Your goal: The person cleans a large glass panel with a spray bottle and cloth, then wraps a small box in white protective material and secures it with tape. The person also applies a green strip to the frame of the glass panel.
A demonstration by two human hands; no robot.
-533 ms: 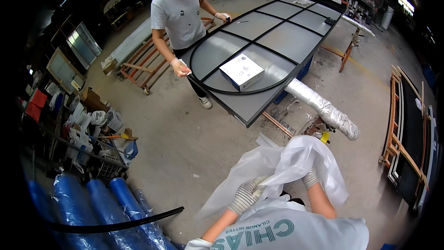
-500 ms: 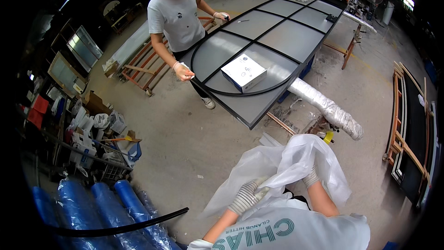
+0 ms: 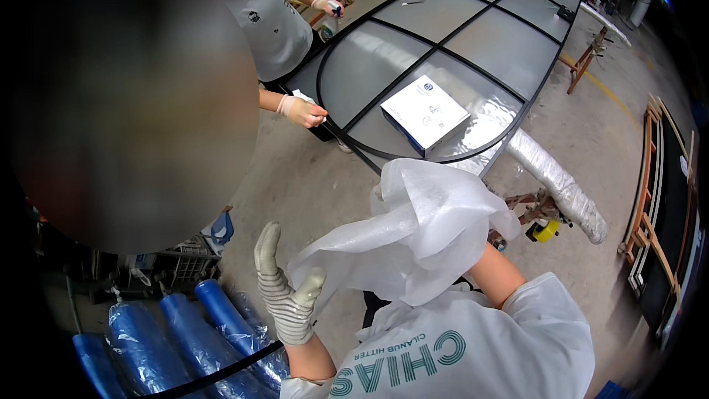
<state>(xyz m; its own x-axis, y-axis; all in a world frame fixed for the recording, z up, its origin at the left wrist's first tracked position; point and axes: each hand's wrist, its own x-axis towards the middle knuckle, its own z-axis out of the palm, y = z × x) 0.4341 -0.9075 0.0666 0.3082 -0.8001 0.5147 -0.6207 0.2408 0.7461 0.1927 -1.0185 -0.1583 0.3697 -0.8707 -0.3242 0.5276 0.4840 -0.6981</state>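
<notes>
A crumpled sheet of thin, translucent white packing foam [image 3: 436,229] is bunched up in front of my chest, its tail trailing to the left. My left hand [image 3: 288,292], in a white glove with grey stripes, is held up beside that tail with thumb and fingers spread, holding nothing. My right forearm [image 3: 498,275] reaches up under the bunched foam. The foam covers my right hand, so its fingers and any grip are hidden.
Ahead stands a large dark-framed glass panel [image 3: 410,65] with a white box [image 3: 427,112] on it. A co-worker's hand [image 3: 304,111] holds white material at its left edge. Plastic-wrapped blue rolls [image 3: 144,343] lie lower left. A foil-wrapped roll [image 3: 554,181] sticks out right.
My left hand has let go of the foam, moved left and opened. The foam has risen toward the panel's near end with my right arm. The view has shifted; a blurred round patch covers the upper left.
</notes>
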